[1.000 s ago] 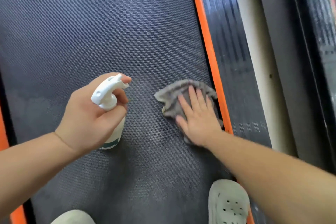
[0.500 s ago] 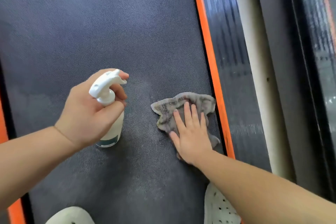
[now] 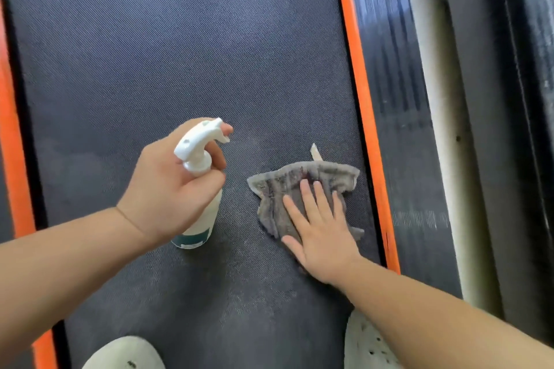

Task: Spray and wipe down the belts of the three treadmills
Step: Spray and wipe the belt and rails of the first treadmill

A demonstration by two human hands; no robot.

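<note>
Drawn back toward the person over the last second, the right hand [image 3: 322, 237] and the grey cloth [image 3: 281, 189] under it now lie lower on the treadmill belt [image 3: 180, 39], while the spray bottle [image 3: 196, 153] has barely shifted. From the head view, the right hand lies flat on the near part of the cloth, fingers straight and slightly spread, pressing it onto the belt near the right edge. The cloth is crumpled and fanned out ahead of the fingertips, and a pale sliver pokes out just past its far edge; what it is cannot be told. The left hand [image 3: 168, 186] grips the white bottle round its neck, thumb curled across the front and a fingertip showing beside the nozzle, which points away from the person. The bottle's base, banded dark green, is close over the belt left of the cloth, apart from it; whether it touches the belt cannot be told. An orange strip [image 3: 359, 99] runs along the belt's right side with a glossy black side rail [image 3: 398, 99] beyond it, and a second orange strip [image 3: 12, 129] borders the left. Two pale shoes [image 3: 126, 353] show at the bottom edge, standing on the belt.
</note>
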